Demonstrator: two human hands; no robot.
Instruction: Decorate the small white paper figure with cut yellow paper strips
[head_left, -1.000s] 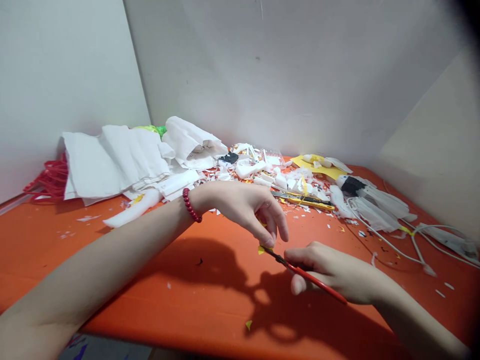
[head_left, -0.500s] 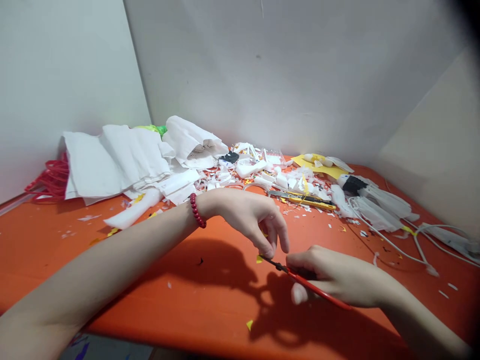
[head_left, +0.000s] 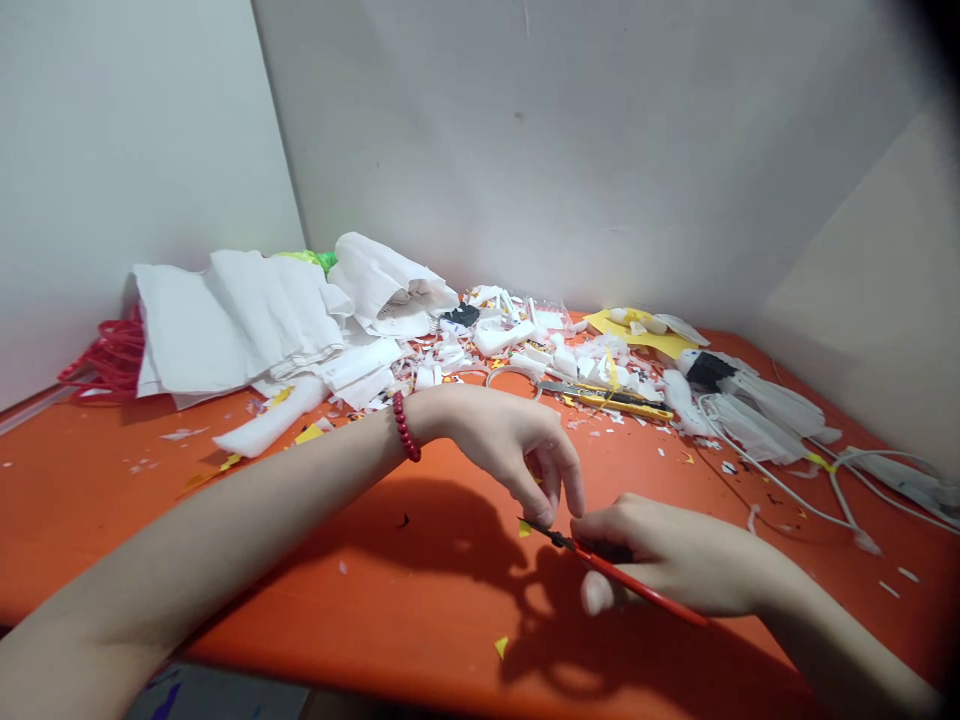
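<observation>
My right hand [head_left: 675,560] grips small red-handled scissors [head_left: 600,565], blades pointing left over the orange table [head_left: 225,560]. My left hand [head_left: 517,445], with a red bead bracelet [head_left: 406,426] on the wrist, pinches a tiny yellow paper scrap [head_left: 525,527] right at the blade tips. Both hands hover just above the table's front middle. Another yellow scrap [head_left: 500,647] lies near the front edge.
Crumpled white paper sheets [head_left: 240,320] lie at the back left, beside red cord [head_left: 105,360]. A pile of white scraps [head_left: 540,350], a yellow utility knife [head_left: 607,398], yellow paper [head_left: 637,335] and white cables [head_left: 787,470] spread along the back and right. Walls enclose three sides.
Both hands shifted slightly right and toward me, staying together at the scissor tips. The scrap stays pinched at the blades.
</observation>
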